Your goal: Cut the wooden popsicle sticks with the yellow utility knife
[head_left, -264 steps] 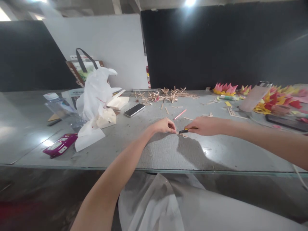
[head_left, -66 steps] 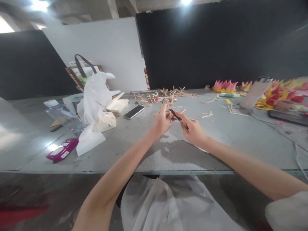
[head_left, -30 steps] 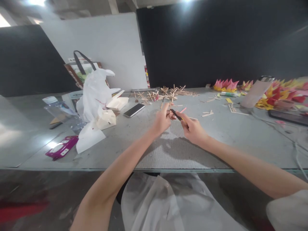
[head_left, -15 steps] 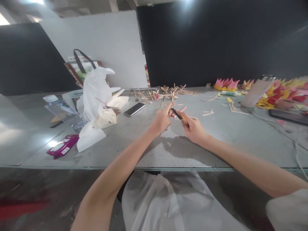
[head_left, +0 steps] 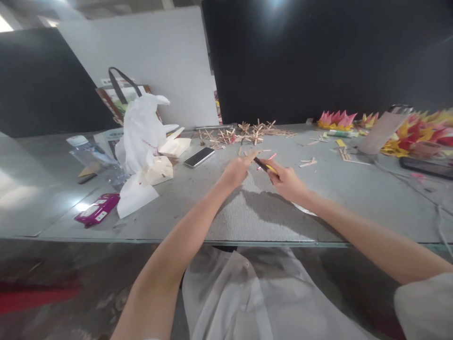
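Observation:
Over the middle of the grey table (head_left: 230, 222), my right hand (head_left: 288, 183) is closed around a black and yellow utility knife (head_left: 262, 165). The knife's front end points left, toward the fingers of my left hand (head_left: 235, 171). My left hand is closed, its index finger stretched along the top; what it pinches is too small to make out. Behind the knife lies a thin red and white stick (head_left: 272, 157). Farther back there is a loose pile of wooden craft sticks (head_left: 253, 134). A white sheet edge (head_left: 304, 209) shows under my right wrist.
On the left are a phone (head_left: 199, 157), a white plastic bag (head_left: 138, 132), a clear bottle (head_left: 95, 158) and a purple packet (head_left: 97, 210). On the right are a tumbler (head_left: 384, 132), pink and yellow paper flowers (head_left: 336, 120), a glue stick (head_left: 341, 134), a cable (head_left: 399, 177) and a dark phone (head_left: 426, 167).
My hands have drawn slightly apart, the left one shifting a little left. The knife stays in my right hand. A white sheet edge now shows under my right wrist. The view has tilted slightly.

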Demonstrator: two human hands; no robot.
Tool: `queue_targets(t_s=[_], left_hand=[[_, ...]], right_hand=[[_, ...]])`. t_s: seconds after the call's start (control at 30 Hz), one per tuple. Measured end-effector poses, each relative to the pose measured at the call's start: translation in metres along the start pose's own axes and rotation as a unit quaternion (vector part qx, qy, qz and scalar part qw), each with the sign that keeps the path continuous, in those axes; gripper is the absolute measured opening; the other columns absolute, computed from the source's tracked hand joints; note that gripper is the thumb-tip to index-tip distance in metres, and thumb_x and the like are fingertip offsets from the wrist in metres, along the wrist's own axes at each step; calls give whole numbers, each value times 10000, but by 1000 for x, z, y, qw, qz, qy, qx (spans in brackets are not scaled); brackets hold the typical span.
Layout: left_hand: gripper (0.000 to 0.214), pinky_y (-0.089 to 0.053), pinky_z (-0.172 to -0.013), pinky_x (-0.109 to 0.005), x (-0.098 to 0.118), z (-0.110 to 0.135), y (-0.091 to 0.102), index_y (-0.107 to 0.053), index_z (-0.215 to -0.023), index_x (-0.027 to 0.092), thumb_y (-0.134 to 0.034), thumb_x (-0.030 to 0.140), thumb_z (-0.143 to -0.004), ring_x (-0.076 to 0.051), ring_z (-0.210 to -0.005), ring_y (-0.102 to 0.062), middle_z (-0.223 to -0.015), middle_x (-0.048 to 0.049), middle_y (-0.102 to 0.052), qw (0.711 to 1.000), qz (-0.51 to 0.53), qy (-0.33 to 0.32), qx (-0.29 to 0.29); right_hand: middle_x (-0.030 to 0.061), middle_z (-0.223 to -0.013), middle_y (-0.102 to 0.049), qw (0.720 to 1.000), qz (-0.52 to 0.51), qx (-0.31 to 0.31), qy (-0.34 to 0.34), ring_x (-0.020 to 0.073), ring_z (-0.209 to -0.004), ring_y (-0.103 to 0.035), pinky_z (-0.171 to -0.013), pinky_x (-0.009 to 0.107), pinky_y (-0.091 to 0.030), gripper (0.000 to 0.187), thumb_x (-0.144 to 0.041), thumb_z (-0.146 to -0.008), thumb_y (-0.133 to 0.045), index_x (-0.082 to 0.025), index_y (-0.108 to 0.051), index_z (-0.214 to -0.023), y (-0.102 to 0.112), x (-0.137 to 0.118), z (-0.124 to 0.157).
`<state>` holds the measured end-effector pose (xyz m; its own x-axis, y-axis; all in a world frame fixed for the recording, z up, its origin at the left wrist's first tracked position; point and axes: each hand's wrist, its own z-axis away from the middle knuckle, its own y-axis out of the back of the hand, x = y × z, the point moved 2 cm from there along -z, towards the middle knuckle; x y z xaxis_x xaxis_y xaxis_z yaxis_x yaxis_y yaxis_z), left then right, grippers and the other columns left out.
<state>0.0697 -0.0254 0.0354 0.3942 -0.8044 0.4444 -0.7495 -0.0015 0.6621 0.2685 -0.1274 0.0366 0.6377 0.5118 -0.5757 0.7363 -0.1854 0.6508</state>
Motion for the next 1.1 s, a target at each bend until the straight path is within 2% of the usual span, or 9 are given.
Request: queue_targets(t_s=[0.1, 0.17, 0.23, 0.33, 0.43, 0.57, 0.7, 0.93, 1.1], left_hand=[[475, -584, -951, -400, -7, -2, 3, -674, -1348, 254, -573, 147, -896, -263, -996, -748, -1069, -103, -780, 1000, 4, 15, -5], [423, -607, -861, -364, -16, -3, 5, -594, -1376, 243, -567, 206, -956, -204, -797, -752, -958, -78, -781, 992, 67, 85, 57], [382, -625, -786, -353, -23, -4, 3, -494, -1348, 220, -597, 327, -996, -174, -694, -744, -901, -64, -782, 973, 163, 138, 87], [491, -653, -791, -394, -22, -7, 1, -410, -1161, 230, -714, 540, -933, -201, -762, -788, -922, -83, -795, 941, 295, 141, 89], [571, -668, -848, -456, -12, -8, 1, -395, -1046, 239, -792, 605, -860, -242, -862, -812, -964, -113, -805, 920, 360, 127, 83], [528, -676, -885, -501, 3, -9, 3, -440, -1041, 224, -780, 598, -889, -273, -946, -815, -996, -132, -807, 918, 372, 115, 80], [528, -687, -864, -505, 12, -9, 2, -472, -1045, 208, -784, 603, -887, -295, -921, -821, -930, -115, -800, 919, 373, 112, 65], [591, -695, -841, -471, 21, -9, 5, -512, -999, 192, -897, 580, -775, -296, -850, -825, -904, -107, -810, 893, 421, 145, 71], [583, -697, -853, -463, 23, -10, 6, -549, -964, 182, -913, 586, -752, -287, -855, -826, -900, -106, -817, 892, 421, 147, 76]], right_hand=[[-29, -604, -572, 1000, -8, -19, -1, 140, -503, -471, -598, 243, -388, 482, -247, -999, -429, -156, -672, -1405, 0, -1, 1], [-30, -613, -579, 1000, -14, -20, -4, 135, -505, -479, -591, 235, -384, 485, -266, -1022, -422, -165, -658, -1434, -1, 0, 3], [-30, -634, -590, 1000, -14, -16, -5, 133, -515, -485, -597, 232, -385, 493, -287, -1045, -417, -175, -627, -1476, -3, 1, 5], [-25, -662, -605, 1000, -15, 0, 3, 138, -544, -510, -630, 238, -406, 492, -299, -1059, -418, -184, -595, -1504, -2, 0, 6], [-29, -672, -604, 999, -18, 25, 16, 138, -553, -525, -637, 237, -413, 489, -299, -1059, -425, -186, -570, -1512, 1, -4, 5], [-40, -677, -599, 999, -10, 41, 15, 126, -538, -528, -628, 227, -416, 483, -309, -1071, -408, -184, -550, -1515, 6, -9, 5], [-38, -693, -613, 998, 3, 50, 27, 120, -532, -532, -634, 228, -428, 481, -331, -1089, -391, -186, -541, -1522, 8, -9, 6], [-40, -690, -615, 998, 1, 54, 32, 128, -542, -552, -651, 235, -463, 484, -370, -1098, -384, -220, -534, -1533, 6, -4, 6], [-34, -708, -620, 998, 0, 56, 20, 136, -565, -570, -667, 247, -473, 491, -374, -1092, -388, -223, -530, -1537, 4, -1, 5]])
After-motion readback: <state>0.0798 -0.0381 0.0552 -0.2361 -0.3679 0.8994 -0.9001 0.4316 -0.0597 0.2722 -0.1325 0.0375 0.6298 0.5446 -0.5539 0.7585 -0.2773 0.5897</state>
